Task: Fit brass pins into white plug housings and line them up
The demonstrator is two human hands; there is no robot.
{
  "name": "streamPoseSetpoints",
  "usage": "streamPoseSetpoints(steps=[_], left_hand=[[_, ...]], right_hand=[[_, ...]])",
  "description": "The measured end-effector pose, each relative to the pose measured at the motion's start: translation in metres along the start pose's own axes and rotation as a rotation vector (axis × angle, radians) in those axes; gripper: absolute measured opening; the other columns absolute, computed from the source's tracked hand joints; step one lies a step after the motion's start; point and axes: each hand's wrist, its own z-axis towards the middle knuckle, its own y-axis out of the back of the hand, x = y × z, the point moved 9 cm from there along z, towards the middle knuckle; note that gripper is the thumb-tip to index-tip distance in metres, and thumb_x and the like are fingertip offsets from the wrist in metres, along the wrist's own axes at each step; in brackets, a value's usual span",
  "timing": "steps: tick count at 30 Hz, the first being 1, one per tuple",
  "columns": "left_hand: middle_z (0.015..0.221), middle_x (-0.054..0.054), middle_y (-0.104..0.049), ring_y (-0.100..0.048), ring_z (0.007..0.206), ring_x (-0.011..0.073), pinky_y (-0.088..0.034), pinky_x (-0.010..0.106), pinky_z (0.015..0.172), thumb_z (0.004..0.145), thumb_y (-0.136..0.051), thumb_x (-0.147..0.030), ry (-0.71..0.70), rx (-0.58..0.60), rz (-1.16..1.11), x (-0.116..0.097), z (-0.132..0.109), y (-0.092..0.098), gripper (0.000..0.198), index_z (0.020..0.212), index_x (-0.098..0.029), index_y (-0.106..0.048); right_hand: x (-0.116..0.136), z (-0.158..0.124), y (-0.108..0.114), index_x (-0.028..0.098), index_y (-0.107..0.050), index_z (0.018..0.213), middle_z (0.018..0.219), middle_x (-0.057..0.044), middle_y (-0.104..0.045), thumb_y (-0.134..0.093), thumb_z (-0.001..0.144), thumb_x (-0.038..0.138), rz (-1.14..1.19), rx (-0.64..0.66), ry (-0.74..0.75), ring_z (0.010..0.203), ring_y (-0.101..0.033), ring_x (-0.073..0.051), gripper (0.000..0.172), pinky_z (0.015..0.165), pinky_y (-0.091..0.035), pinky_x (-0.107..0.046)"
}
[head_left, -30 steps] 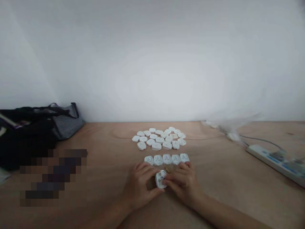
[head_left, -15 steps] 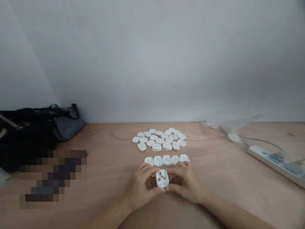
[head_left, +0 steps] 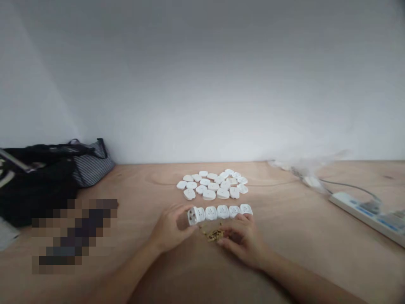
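Although both hands had held the white plug housing (head_left: 192, 215) moments earlier, I now saw it in the left hand (head_left: 168, 229) alone, carried to the left end of the row of white housings (head_left: 222, 212); I judged that this freed the right hand (head_left: 245, 237) for the brass pins (head_left: 214, 235) on the bench (head_left: 300, 228). The housing stood tilted, pinched between the left thumb and fingers. The right fingers, slightly parted, were at the pins, though blur kept me from telling whether they gripped one.
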Motion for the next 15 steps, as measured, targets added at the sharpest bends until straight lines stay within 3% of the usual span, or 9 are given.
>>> streamPoseSetpoints(steps=[3, 7, 11, 15], left_hand=[[0.106, 0.008, -0.068, -0.061, 0.099, 0.0269, -0.048, 0.040, 0.089, 0.067, -0.071, -0.030, 0.042, 0.087, -0.039, 0.028, 0.002, -0.002, 0.042, 0.107, -0.018, -0.064], [0.110, 0.009, -0.067, -0.061, 0.102, 0.0274, -0.047, 0.040, 0.091, 0.069, -0.070, -0.033, 0.067, 0.148, -0.093, 0.045, 0.002, -0.010, 0.042, 0.108, -0.018, -0.065], [0.115, 0.009, -0.065, -0.059, 0.106, 0.0278, -0.045, 0.043, 0.094, 0.072, -0.068, -0.034, 0.072, 0.164, -0.106, 0.048, 0.001, -0.014, 0.046, 0.116, -0.019, -0.061], [0.124, 0.011, -0.059, -0.054, 0.113, 0.0296, -0.041, 0.045, 0.097, 0.071, -0.069, -0.039, 0.032, 0.128, -0.033, 0.040, 0.002, -0.007, 0.066, 0.131, -0.020, -0.046]], right_hand=[[-0.003, 0.000, 0.000, 0.027, -0.067, 0.090, 0.074, 0.003, -0.069, -0.065, 0.078, 0.028, -0.007, -0.010, -0.018, 0.074, -0.056, -0.018, 0.012, 0.077, -0.031, -0.036], [-0.004, -0.001, 0.000, 0.026, -0.067, 0.087, 0.074, 0.002, -0.069, -0.065, 0.078, 0.027, 0.001, -0.020, -0.027, 0.075, -0.056, -0.019, 0.009, 0.078, -0.032, -0.037], [-0.003, -0.002, 0.000, 0.026, -0.067, 0.087, 0.073, 0.002, -0.068, -0.064, 0.079, 0.027, -0.007, -0.013, -0.032, 0.075, -0.055, -0.018, 0.009, 0.078, -0.032, -0.037], [-0.003, -0.003, -0.001, 0.026, -0.067, 0.089, 0.073, 0.002, -0.067, -0.063, 0.079, 0.027, 0.004, -0.003, -0.042, 0.075, -0.055, -0.019, 0.011, 0.079, -0.031, -0.038]])
